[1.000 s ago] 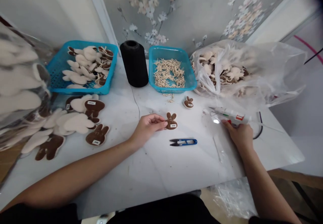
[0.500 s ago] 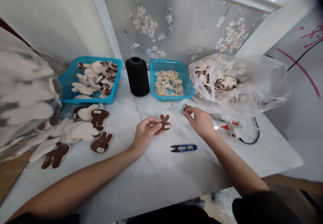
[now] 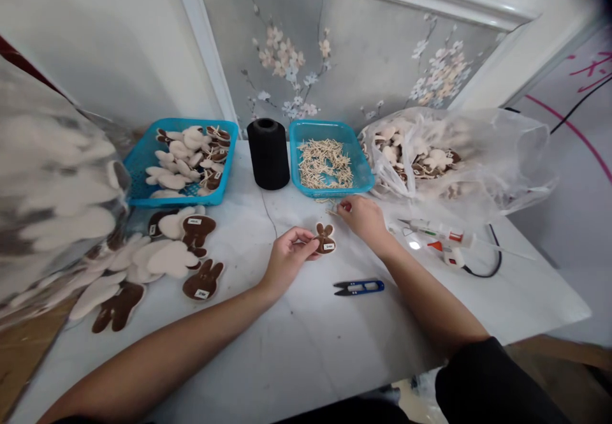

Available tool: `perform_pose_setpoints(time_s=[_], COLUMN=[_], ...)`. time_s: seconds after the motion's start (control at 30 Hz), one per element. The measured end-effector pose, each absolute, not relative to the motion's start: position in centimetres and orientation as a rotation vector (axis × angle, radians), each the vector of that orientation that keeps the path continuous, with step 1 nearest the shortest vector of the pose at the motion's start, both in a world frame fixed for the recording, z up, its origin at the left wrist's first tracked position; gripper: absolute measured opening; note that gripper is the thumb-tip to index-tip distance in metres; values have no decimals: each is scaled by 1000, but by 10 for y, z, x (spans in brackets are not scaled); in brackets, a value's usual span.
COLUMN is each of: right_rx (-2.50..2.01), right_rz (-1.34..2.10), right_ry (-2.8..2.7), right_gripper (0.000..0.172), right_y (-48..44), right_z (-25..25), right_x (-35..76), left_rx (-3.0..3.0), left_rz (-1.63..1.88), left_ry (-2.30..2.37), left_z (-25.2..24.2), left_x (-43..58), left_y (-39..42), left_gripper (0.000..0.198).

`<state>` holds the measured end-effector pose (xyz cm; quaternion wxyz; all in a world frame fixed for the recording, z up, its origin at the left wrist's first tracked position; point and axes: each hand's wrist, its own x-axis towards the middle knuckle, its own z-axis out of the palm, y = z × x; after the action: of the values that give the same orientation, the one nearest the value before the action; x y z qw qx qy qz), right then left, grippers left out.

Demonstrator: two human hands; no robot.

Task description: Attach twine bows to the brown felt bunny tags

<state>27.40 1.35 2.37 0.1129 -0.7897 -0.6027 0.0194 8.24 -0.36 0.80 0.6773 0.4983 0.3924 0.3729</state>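
Note:
My left hand (image 3: 287, 259) pinches a small brown rabbit-shaped piece (image 3: 326, 239) with a white label, holding it on the white table (image 3: 306, 341). My right hand (image 3: 363, 217) lies just in front of the blue tray of pale string loops (image 3: 327, 161), its fingers curled around a small item near loose loops on the table; I cannot make out what it holds. Blue thread snips (image 3: 359, 287) lie on the table below both hands.
A black thread cone (image 3: 268, 153) stands between two blue trays; the left basket (image 3: 184, 159) holds rabbit pieces. More rabbit pieces (image 3: 162, 255) lie at the left. A plastic bag of pieces (image 3: 444, 156) and a glue gun (image 3: 442, 240) with its cord are at the right.
My right hand left the glue gun, moved left past the second small rabbit piece, and now rests by the loop tray. My left hand kept hold of the rabbit piece.

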Motion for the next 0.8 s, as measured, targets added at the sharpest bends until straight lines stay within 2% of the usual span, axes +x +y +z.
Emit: perform_pose_setpoints(time_s=[0.1,0.3,0.47,0.6,0.8], right_rx=[-2340,-2329,-2125,-2110,-1818], right_rz=[52,32,146,346,339], right_ry=[-1778,-1756,-1655,-1714,-1828], right_gripper=[32,29,26,17,14], right_y=[18,20,-21,-65,-79], right_z=[22,23,31,24,11], right_x=[271,268,281,280,287], left_rx=[1122,1109,1083,1029,1062], left_rz=[832,840,900,943,911], left_ry=[884,884,900,907,891], left_z=[8,8,7,6,3], left_x=[83,82,81,83,85], left_y=[-3,-4,-3,-1,2], left_gripper=[27,25,24,29,28])
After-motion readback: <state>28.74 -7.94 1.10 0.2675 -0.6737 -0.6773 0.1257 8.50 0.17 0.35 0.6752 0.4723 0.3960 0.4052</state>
